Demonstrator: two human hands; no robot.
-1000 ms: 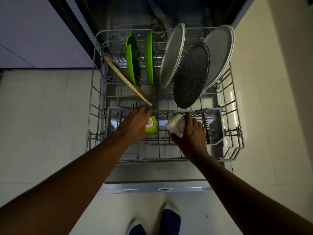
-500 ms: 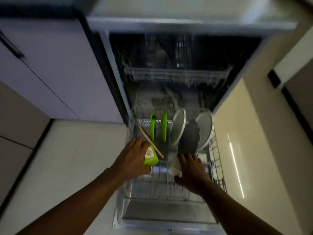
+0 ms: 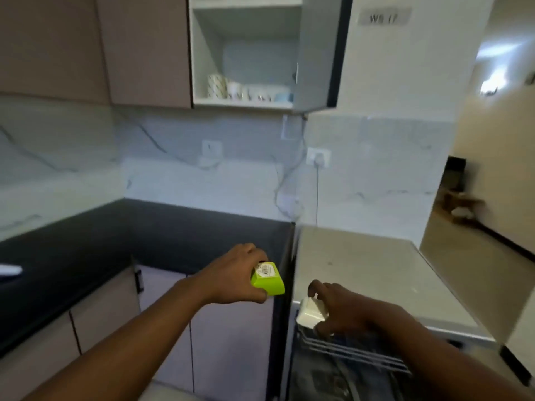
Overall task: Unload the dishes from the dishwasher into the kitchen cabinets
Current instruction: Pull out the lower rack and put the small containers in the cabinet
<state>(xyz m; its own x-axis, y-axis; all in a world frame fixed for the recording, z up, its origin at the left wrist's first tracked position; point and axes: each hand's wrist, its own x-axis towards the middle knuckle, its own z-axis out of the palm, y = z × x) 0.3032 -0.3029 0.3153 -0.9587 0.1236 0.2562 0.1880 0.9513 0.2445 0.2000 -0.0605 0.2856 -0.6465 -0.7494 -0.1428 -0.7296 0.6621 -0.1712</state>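
My left hand (image 3: 231,274) grips a small lime-green container (image 3: 267,279) with a barcode label on its base, held at counter height. My right hand (image 3: 338,308) holds a small white square container (image 3: 311,312) just above the open dishwasher, whose upper rack wires (image 3: 350,351) show under my wrist. High ahead, the wall cabinet (image 3: 246,53) stands with its door (image 3: 315,53) open; several cups and mugs (image 3: 243,89) sit on its lower shelf. The plates in the lower rack are out of view.
A black countertop (image 3: 144,227) runs along the left and back. The pale dishwasher top (image 3: 362,270) lies on the right. A wall socket with a cable (image 3: 318,158) hangs on the marble backsplash. A white object (image 3: 8,270) lies at the far left. A corridor opens at right.
I have risen from the lower rack, and both hands lifted the green and white containers from the basket up to counter height. The view swung up to the open wall cabinet.
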